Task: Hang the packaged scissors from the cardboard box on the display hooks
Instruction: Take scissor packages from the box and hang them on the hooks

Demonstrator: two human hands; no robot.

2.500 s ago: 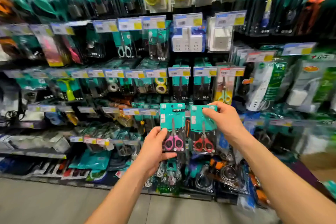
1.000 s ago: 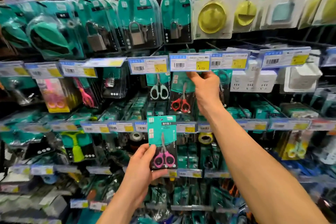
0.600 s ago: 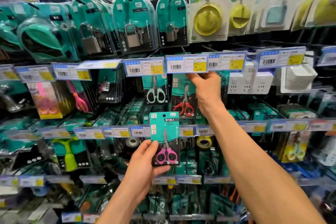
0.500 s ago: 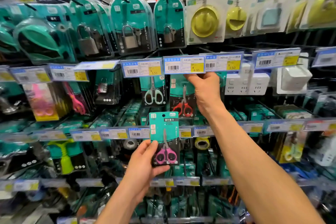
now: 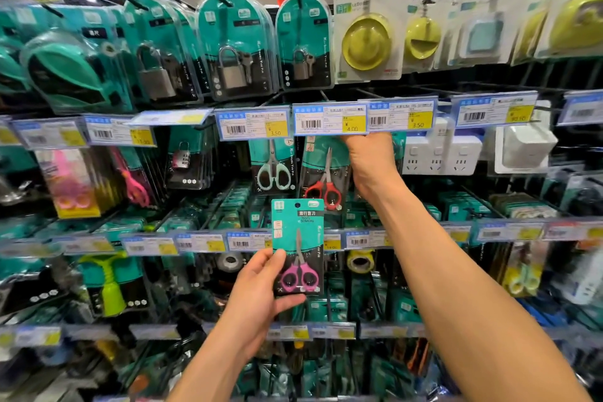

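Note:
My left hand [image 5: 257, 290] holds a teal-and-black pack of pink-handled scissors [image 5: 298, 248] upright by its lower left corner, in front of the middle shelf row. My right hand [image 5: 370, 160] reaches up under the 4.00 price tag [image 5: 329, 119] and grips the top right of a pack of red-handled scissors [image 5: 323, 183]. The fingers are hidden behind the tag, and the hook there is hidden too. A pack of pale green-handled scissors [image 5: 273, 170] hangs just left of the red pack.
Padlock packs [image 5: 235, 49] hang on the row above, yellow round items [image 5: 367, 42] to their right. White power sockets [image 5: 440, 155] sit right of my right hand. Price-tag strips run along each row of hooks. Tape rolls [image 5: 359, 259] hang lower down.
Since 2.5 s ago my right hand has carried the red-handled pack up from beside the pink one to the row under the 4.00 tag. In the last second both hands have barely shifted.

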